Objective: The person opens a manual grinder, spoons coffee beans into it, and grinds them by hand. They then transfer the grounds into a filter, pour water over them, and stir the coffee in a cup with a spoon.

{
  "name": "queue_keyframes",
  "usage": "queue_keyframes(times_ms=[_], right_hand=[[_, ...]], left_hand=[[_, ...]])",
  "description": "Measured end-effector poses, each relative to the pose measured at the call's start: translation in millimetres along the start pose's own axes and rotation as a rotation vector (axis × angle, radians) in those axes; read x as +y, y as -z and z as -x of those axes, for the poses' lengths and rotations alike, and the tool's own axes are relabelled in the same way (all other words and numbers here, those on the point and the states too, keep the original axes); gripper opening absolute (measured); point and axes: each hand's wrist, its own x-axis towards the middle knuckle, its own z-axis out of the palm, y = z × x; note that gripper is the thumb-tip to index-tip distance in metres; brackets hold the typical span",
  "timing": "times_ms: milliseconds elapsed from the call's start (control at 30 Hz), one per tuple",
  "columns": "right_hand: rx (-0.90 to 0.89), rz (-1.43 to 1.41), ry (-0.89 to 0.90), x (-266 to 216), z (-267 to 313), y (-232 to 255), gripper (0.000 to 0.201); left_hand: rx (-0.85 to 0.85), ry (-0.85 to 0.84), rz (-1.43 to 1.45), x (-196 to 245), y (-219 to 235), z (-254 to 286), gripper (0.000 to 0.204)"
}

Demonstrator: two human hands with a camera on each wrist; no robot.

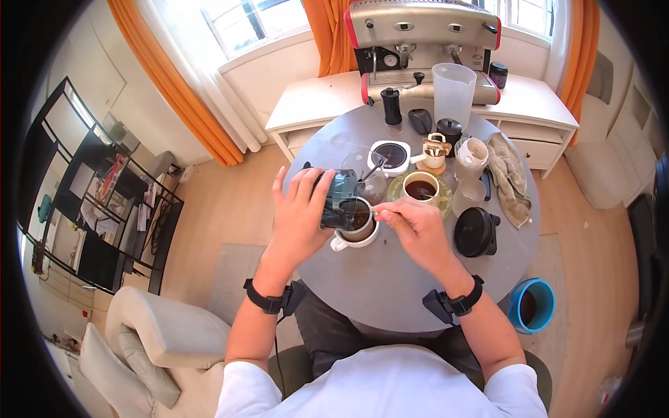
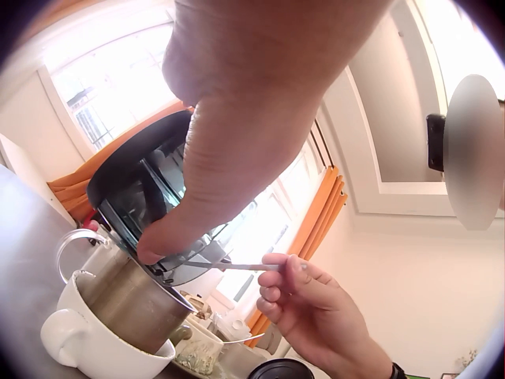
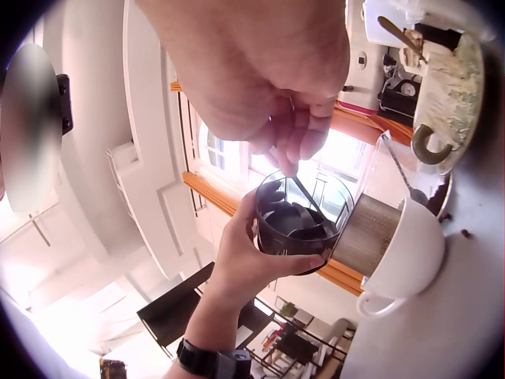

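My left hand (image 1: 296,212) grips a dark see-through container (image 3: 296,237), like a grinder's chamber, tipped on its side. Its mouth is right at the rim of a metal cup-shaped filter (image 2: 130,300), which sits slanted inside a white cup (image 2: 99,343) on the table. Dark grounds show inside the filter. With thumb and fingers, my right hand (image 1: 421,233) pinches a slim metal utensil (image 2: 237,267) that reaches into the container's mouth. The utensil's far end is hidden inside. Behind the filter, a glass (image 1: 375,187) holds a spoon (image 3: 402,162).
On the round grey table (image 1: 334,292) are a coffee cup (image 1: 421,187) on a green plate, a white scale (image 1: 388,157), a black lid-like piece (image 1: 474,232), a tall clear pitcher (image 1: 453,94) and a crumpled cloth (image 1: 509,181). A blue bucket (image 1: 519,306) stands on the floor at right.
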Motion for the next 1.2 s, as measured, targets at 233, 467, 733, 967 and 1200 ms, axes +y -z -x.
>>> queue_keyframes(times_ms=[233, 467, 733, 967, 1200], right_hand=[[-0.017, 0.069, 0.128, -27, -4, 8, 0.013], [-0.037, 0.111, 0.256, -55, -7, 6, 0.014], [-0.034, 0.054, 0.248, -66, -1, 11, 0.014], [-0.017, 0.089, 0.381, -68, -2, 8, 0.019], [-0.021, 0.204, 0.519, -75, -8, 14, 0.028]], left_hand=[[0.203, 0.263, 0.193, -3, -5, 35, 0.106], [0.425, 0.378, 0.366, -4, -14, 64, 0.112], [0.508, 0.387, 0.446, 1, -3, 70, 0.112], [0.529, 0.307, 0.508, 2, -11, 67, 0.112], [0.480, 0.218, 0.385, 6, 1, 57, 0.112]])
